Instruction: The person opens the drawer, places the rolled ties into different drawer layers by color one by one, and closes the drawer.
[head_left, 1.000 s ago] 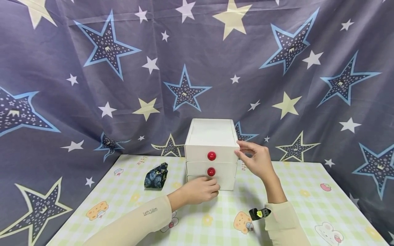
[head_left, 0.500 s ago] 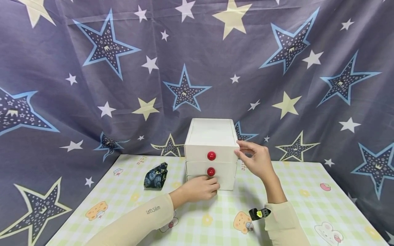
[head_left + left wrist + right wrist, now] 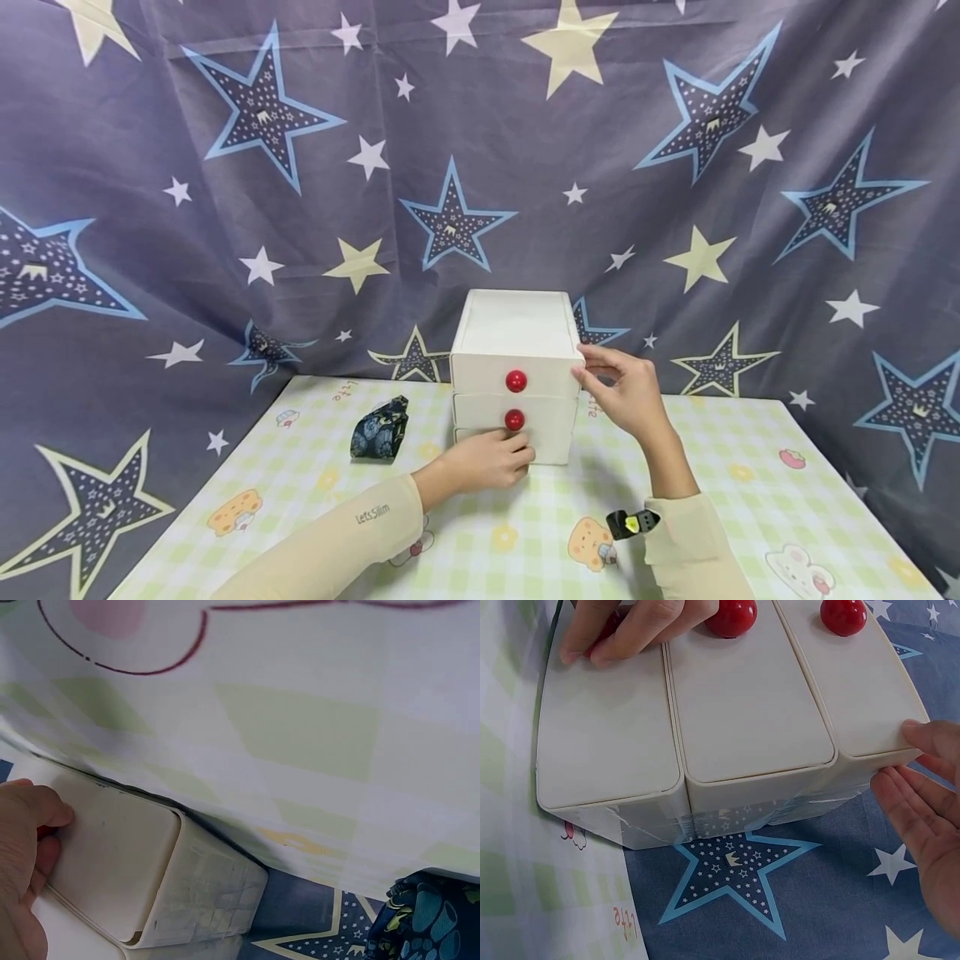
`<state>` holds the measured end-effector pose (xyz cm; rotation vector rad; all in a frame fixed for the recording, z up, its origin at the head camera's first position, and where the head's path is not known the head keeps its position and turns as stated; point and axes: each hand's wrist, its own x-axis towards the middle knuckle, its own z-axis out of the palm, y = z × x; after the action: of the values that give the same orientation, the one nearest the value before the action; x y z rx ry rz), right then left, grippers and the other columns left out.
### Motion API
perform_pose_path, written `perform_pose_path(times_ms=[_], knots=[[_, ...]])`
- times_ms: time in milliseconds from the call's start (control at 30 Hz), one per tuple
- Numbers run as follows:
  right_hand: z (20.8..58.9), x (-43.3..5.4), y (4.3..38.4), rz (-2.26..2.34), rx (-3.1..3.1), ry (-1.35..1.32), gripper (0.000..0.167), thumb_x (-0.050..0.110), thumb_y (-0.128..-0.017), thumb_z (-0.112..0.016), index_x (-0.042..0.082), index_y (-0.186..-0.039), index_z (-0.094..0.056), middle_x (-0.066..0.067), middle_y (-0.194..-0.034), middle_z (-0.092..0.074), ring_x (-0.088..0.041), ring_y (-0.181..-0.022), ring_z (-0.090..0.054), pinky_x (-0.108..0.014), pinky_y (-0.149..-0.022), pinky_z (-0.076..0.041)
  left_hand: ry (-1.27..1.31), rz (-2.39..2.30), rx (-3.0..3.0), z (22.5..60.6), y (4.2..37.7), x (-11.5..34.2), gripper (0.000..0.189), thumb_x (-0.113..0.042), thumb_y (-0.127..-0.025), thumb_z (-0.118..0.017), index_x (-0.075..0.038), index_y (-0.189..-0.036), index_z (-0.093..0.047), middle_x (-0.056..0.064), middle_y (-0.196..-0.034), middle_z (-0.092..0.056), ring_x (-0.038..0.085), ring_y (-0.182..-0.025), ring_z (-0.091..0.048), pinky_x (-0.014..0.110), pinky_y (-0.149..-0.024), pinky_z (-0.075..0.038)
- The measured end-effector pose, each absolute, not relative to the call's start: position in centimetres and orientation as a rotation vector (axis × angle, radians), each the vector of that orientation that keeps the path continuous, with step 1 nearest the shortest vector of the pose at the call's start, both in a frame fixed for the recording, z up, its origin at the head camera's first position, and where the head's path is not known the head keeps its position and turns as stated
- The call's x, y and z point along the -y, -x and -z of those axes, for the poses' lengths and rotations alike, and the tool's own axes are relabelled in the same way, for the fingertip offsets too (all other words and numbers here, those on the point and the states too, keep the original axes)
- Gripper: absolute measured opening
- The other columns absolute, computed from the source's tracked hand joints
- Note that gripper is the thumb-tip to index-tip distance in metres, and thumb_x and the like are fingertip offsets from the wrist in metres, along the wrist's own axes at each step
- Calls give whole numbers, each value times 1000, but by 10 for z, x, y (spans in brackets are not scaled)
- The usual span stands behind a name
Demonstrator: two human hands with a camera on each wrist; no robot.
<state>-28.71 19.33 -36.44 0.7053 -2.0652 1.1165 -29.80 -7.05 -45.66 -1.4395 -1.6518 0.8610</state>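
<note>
So the main thing here is a little white drawer box (image 3: 517, 350), sitting toward the back of the tabletop (image 3: 712, 467), pretty much in the middle, fronts facing the person. Three drawers stacked up, each with a round red knob, and all three fronts look roughly flush from the right wrist view. The top knob (image 3: 516, 381) and middle knob (image 3: 514, 419) are out in the open, but the bottom knob (image 3: 609, 631) is mostly covered, because the left hand (image 3: 486, 461) has it pinched between thumb and fingers, with just a bit of red peeking through

The right hand (image 3: 618, 387) is up at the box's top right front edge, thumb on the top drawer's front and fingers against the side, so it's basically pinching that corner

Off to the left, near the box but not touching it, there's a dark blue patterned pouch (image 3: 380, 431), kinda crumpled looking and narrower at the top. Both arms are in beige sleeves, and the left sleeve (image 3: 337, 542) has small dark lettering on it. Just by the cuff of the right sleeve (image 3: 693, 546) is a small black item (image 3: 632, 523) with a yellow mark, can't tell what it is. The tabletop has a pale green check with cartoon prints, and behind it all hangs a grey-blue backdrop (image 3: 480, 125) covered in stars
</note>
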Motion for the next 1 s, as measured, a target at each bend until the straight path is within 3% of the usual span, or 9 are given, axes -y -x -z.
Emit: perform_pose_path(times_ms=[167, 367, 500, 600, 833, 1000], knots=[[366, -193, 286, -1123, 2070, -706, 33, 5, -89, -81, 0, -120, -74, -15, -109, -76, -25, -90, -76, -32, -77, -63, 1447, -859, 1651, 456, 295, 70, 16, -24, -101, -59, -30, -94, -72, -6, -100, -54, 15, -97, -52, 23, -69, -48], [366, -194, 287, -1112, 2064, -706, 34, 4, -88, -81, 0, -121, -74, -13, -108, -76, -24, -90, -76, -21, -78, -61, 1447, -896, 1664, 453, 292, 68, 16, -21, -102, -61, -29, -99, -74, -6, -102, -55, 16, -101, -54, 25, -78, -53], [366, -194, 287, -1113, 2068, -711, 34, 4, -88, -81, 1, -121, -74, -13, -108, -76, -24, -90, -76, -26, -78, -62, 1459, -892, 1647, 454, 290, 69, 17, -19, -102, -61, -28, -100, -75, -6, -103, -56, 16, -103, -55, 26, -81, -55], [365, -194, 287, -1119, 2068, -712, 34, 3, -88, -81, 1, -121, -74, -13, -108, -76, -24, -90, -76, -29, -77, -63, 1474, -893, 1643, 454, 288, 70, 18, -19, -102, -61, -29, -101, -75, -6, -103, -56, 16, -103, -55, 26, -81, -55], [366, -194, 287, -1123, 2072, -710, 33, 4, -88, -81, 1, -121, -74, -13, -108, -76, -24, -90, -76, -19, -77, -60, 1492, -908, 1654, 451, 280, 71, 17, -20, -103, -61, -29, -103, -76, -6, -104, -56, 15, -100, -54, 25, -77, -54], [365, -194, 287, -1123, 2061, -717, 33, 3, -88, -81, 1, -120, -75, -13, -108, -76, -24, -90, -76, -26, -77, -62, 1519, -931, 1673, 450, 276, 70, 18, -21, -104, -60, -31, -106, -75, -5, -107, -56, 15, -100, -52, 24, -75, -53]])
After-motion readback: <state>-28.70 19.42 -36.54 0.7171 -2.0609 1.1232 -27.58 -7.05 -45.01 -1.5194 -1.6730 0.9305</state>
